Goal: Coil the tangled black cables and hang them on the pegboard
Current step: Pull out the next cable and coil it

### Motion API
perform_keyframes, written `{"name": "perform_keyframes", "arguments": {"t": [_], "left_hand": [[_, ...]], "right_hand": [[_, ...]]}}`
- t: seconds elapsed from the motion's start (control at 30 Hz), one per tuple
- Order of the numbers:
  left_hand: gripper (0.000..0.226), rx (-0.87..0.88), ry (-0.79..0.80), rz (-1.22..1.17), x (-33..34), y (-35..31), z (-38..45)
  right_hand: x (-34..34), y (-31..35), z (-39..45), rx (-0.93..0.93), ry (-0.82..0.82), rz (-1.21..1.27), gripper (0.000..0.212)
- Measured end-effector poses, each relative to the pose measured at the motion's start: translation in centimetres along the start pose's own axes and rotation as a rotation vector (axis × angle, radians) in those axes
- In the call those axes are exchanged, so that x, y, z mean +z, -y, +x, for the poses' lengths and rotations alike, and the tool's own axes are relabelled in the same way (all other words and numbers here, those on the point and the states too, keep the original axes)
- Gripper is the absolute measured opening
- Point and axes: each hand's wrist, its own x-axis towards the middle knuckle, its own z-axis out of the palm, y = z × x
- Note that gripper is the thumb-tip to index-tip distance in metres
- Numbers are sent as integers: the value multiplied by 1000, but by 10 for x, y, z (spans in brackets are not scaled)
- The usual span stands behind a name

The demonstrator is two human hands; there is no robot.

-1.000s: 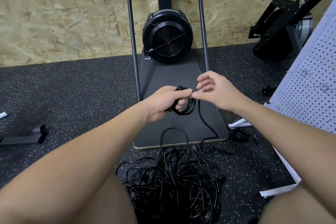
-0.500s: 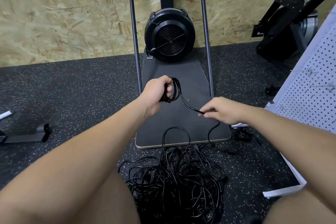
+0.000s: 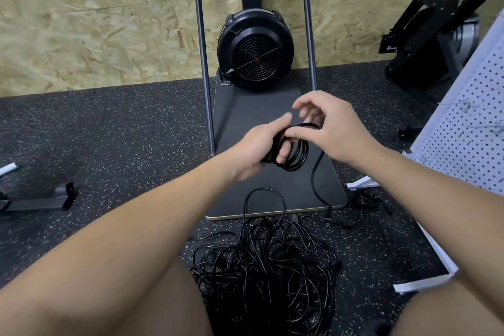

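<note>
My left hand (image 3: 259, 148) grips a small coil of black cable (image 3: 296, 154) with several loops, held above the dark platform. My right hand (image 3: 331, 128) is right beside it, thumb and a finger pinching the cable at the top of the coil, the other fingers spread. The cable's loose tail (image 3: 316, 180) hangs from the coil down to the floor. A big tangled pile of black cables (image 3: 270, 262) lies on the speckled floor between my knees. The white pegboard (image 3: 469, 133) leans at the right edge.
A black fan machine (image 3: 255, 49) stands on a dark platform (image 3: 245, 106) between two upright metal poles, against an OSB wall. Another black exercise machine (image 3: 431, 43) sits at the far right. A small coiled cable (image 3: 364, 198) lies by the pegboard base. A black foot bracket (image 3: 51, 199) lies at left.
My right hand came up from low on the cable to the coil in my left hand, laying another loop onto it. The coil has grown and hangs lower.
</note>
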Motion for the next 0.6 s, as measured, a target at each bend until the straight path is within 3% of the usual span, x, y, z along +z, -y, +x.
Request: {"name": "perform_keyframes", "arguments": {"t": [0.07,0.17,0.27,0.4,0.5,0.6], "left_hand": [[52,-19,0,-36,-2,-1,1],[35,15,-44,-44,-7,2,3],[29,43,-65,-68,-11,4,3],[27,69,-84,-129,-14,-2,2],[28,93,-83,-169,-17,-5,1],[30,84,-68,-172,-22,-6,2]], "right_hand": [[-1,-12,-2,113,23,35,51],[-5,-35,-3,276,172,14,77],[-4,-54,-11,465,464,-36,110],[12,-74,-27,523,808,-193,124],[26,-78,-32,481,849,-209,131],[36,-80,-28,463,750,-182,142]]}}
